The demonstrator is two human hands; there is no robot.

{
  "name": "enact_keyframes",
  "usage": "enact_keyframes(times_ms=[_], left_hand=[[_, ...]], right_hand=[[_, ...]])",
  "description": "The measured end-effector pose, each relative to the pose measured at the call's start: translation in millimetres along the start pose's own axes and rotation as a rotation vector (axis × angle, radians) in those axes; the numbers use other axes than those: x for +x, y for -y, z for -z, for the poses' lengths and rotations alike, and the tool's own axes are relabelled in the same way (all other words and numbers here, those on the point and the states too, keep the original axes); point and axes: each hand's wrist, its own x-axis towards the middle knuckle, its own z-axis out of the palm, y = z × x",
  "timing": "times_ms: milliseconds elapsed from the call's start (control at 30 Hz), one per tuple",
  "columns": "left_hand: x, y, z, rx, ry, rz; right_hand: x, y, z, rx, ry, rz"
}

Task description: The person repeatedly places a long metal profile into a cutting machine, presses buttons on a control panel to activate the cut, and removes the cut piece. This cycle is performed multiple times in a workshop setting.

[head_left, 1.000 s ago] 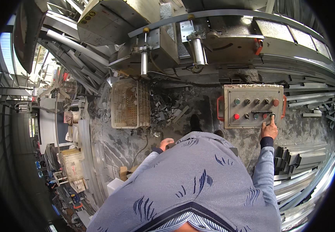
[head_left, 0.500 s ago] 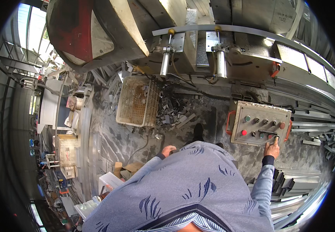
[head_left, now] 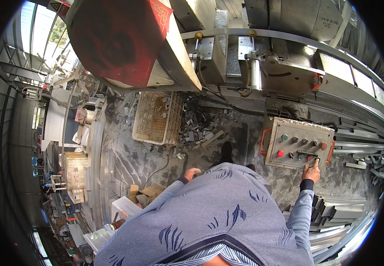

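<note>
My right hand (head_left: 311,173) reaches to the lower right corner of a control box (head_left: 296,142). Its index finger stretches onto a button there, and it grips nothing. The box's pale panel carries several knobs and coloured buttons, including a lit red button (head_left: 280,153), and has orange side handles. My left hand (head_left: 192,174) is low by my body, partly covered by my blue-grey garment; its fingers are mostly hidden. Ahead stands a metal machine with a large red-and-cream hood (head_left: 116,44). A long pale strip (head_left: 227,32) lies across it, under two upright cylinders with yellow tips.
A dirty white plastic crate (head_left: 156,119) is on the floor, with metal offcuts (head_left: 200,131) scattered around it. Metal profiles (head_left: 358,144) are stacked at the right, more (head_left: 338,208) below the box. A fan (head_left: 83,88) and cartons stand at left.
The red-and-cream hood has swung right and nearer, now covering much of the left cylinder and showing more of its red face. Both my hands stay in place.
</note>
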Motion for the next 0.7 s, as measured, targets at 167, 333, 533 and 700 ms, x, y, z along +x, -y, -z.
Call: enact_keyframes(times_ms=[167,333,533,700], left_hand=[[2.9,10.4,1.5,-0.078,0.007,0.060],[3.9,13.3,1.9,-0.039,0.016,0.099],[7.1,27.1,-13.7,-0.410,-0.066,-0.364],[6.7,21.2,-0.7,-0.140,0.022,0.050]], right_hand=[[-1.9,2.1,3.0,-0.011,0.003,0.001],[-3.7,5.2,6.1,-0.002,-0.020,0.018],[-3.8,5.2,6.0,-0.007,-0.006,0.016],[-4.1,3.7,4.4,0.001,-0.016,0.026]])
